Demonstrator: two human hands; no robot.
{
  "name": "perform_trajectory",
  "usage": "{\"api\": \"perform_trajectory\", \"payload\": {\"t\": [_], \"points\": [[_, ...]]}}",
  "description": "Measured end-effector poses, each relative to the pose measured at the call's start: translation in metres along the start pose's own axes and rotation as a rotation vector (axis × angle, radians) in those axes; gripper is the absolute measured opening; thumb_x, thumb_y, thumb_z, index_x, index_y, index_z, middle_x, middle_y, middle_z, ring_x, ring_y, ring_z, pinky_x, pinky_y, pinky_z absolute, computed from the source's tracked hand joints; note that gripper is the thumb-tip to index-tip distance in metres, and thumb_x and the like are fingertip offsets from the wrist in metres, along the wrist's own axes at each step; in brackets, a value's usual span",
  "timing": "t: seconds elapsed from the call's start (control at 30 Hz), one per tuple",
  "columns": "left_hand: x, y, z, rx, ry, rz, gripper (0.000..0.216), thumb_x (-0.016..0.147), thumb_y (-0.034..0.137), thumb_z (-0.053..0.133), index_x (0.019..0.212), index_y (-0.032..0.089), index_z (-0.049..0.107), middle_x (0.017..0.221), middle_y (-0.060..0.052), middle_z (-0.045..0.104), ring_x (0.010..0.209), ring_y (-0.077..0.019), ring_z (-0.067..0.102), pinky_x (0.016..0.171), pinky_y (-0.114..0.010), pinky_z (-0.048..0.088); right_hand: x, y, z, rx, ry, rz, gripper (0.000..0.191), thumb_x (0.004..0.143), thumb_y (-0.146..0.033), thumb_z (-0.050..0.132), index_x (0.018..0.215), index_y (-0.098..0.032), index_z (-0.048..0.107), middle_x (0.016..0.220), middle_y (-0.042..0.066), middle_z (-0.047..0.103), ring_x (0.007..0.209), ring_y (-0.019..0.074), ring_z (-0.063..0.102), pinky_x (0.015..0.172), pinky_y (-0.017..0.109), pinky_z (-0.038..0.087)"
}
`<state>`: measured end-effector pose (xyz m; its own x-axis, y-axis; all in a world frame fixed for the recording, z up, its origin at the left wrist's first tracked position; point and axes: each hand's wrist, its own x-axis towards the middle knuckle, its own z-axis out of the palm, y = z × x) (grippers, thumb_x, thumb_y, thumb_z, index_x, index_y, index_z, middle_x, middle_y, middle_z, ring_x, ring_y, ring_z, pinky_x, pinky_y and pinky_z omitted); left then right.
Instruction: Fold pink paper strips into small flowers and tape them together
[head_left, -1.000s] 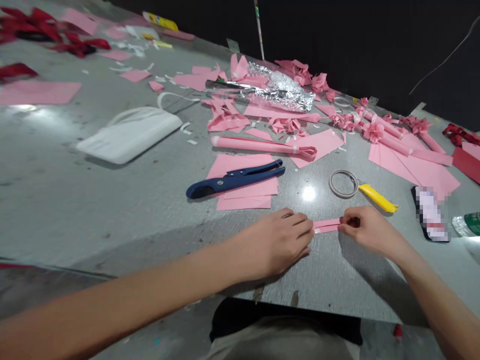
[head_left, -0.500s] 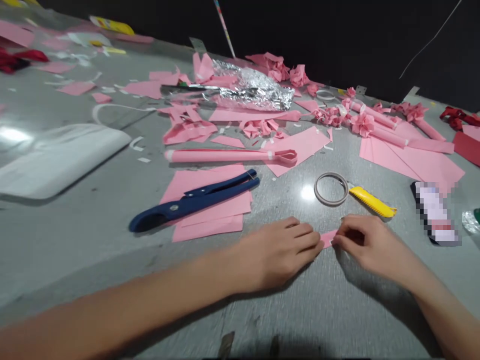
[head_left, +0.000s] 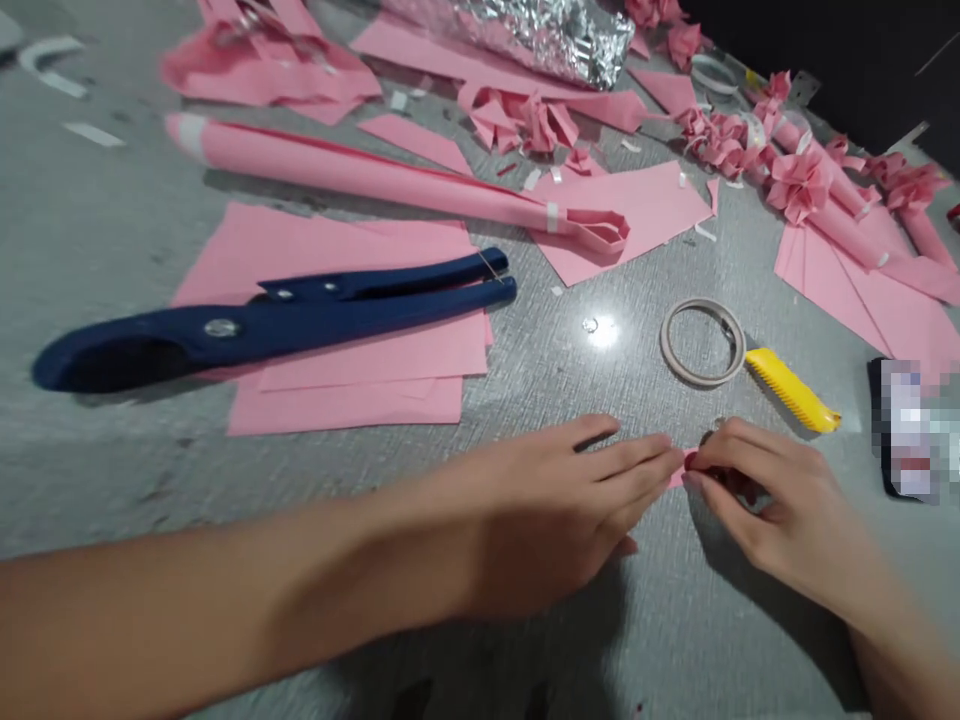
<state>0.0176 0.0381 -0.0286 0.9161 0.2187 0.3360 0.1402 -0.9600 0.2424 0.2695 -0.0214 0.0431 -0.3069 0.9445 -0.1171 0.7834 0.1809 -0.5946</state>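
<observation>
My left hand lies flat on the grey table, fingers stretched over a folded pink paper strip, of which only a small bit shows between my hands. My right hand pinches the strip's right end with curled fingers. The two hands nearly touch. A tape ring and a yellow serrated piece lie just beyond my right hand.
Blue-handled pliers-like cutters rest on pink sheets at the left. A long pink paper roll, crumpled foil, pink paper flowers and scraps lie further back. A dark blurred object sits at the right.
The view has moved closer and lower. My hands have drawn together, so the visible length of pink strip between them has shrunk to a sliver.
</observation>
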Motion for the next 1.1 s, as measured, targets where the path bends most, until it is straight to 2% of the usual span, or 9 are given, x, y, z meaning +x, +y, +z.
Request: {"api": "perform_trajectory", "payload": {"t": [0.13,0.2,0.4,0.57,0.7,0.97,1.1], "points": [[-0.002,0.002,0.003,-0.008,0.018,-0.009,0.043,0.112,0.034,0.061,0.152,0.018,0.067,0.163,-0.013,0.065,0.157,-0.0273,0.055,0.125,-0.045,0.046,0.001,-0.003,-0.002,-0.005,-0.012,0.012,0.018,0.110,-0.019,0.061,0.096,-0.023,0.071,0.090,0.002,0.070,0.075,0.0161,0.065,0.068,0.031,0.050],[0.000,0.001,0.000,-0.018,-0.015,-0.006,0.042,0.112,0.033,0.063,0.152,0.019,0.067,0.162,-0.012,0.065,0.156,-0.0271,0.057,0.124,-0.045,0.048,0.001,-0.003,-0.002,-0.011,-0.017,0.013,0.017,0.110,-0.019,0.061,0.097,-0.024,0.071,0.091,0.002,0.071,0.076,0.0167,0.066,0.069,0.032,0.050],[0.004,-0.001,-0.007,-0.036,-0.002,0.001,0.038,0.112,0.032,0.065,0.148,0.019,0.071,0.160,-0.012,0.068,0.154,-0.0265,0.059,0.121,-0.042,0.050,0.001,-0.002,-0.002,-0.029,-0.021,0.005,0.017,0.108,-0.017,0.059,0.098,-0.023,0.072,0.092,0.003,0.072,0.077,0.0170,0.067,0.069,0.033,0.051],[0.004,-0.003,-0.006,-0.006,0.004,0.024,0.040,0.111,0.035,0.067,0.145,0.015,0.072,0.156,-0.014,0.070,0.151,-0.0268,0.062,0.118,-0.039,0.052,0.001,0.000,-0.001,-0.034,-0.012,-0.018,0.018,0.108,-0.017,0.059,0.099,-0.022,0.074,0.091,0.004,0.073,0.077,0.0175,0.068,0.069,0.032,0.051],[0.004,-0.005,-0.004,0.032,0.011,0.042,0.040,0.115,0.038,0.061,0.145,0.013,0.072,0.157,-0.013,0.070,0.151,-0.0238,0.061,0.118,-0.036,0.050,0.001,0.000,-0.002,-0.012,0.004,-0.024,0.019,0.108,-0.016,0.058,0.099,-0.021,0.074,0.091,0.003,0.072,0.076,0.0161,0.067,0.067,0.031,0.051],[0.002,-0.007,0.008,0.050,0.066,0.066,0.042,0.114,0.043,0.062,0.144,0.016,0.073,0.158,-0.013,0.069,0.151,-0.0257,0.061,0.119,-0.039,0.049,0.002,-0.001,-0.002,-0.021,0.013,-0.041,0.018,0.106,-0.013,0.059,0.097,-0.020,0.073,0.090,0.002,0.071,0.076,0.0154,0.066,0.067,0.029,0.049],[0.003,-0.008,0.005,0.070,0.058,0.077,0.044,0.114,0.044,0.061,0.144,0.015,0.073,0.158,-0.012,0.069,0.150,-0.0252,0.062,0.117,-0.038,0.050,0.002,0.001,0.000,-0.031,0.023,-0.071,0.019,0.106,-0.012,0.058,0.099,-0.020,0.074,0.089,0.002,0.071,0.075,0.0152,0.067,0.068,0.029,0.049]]}}
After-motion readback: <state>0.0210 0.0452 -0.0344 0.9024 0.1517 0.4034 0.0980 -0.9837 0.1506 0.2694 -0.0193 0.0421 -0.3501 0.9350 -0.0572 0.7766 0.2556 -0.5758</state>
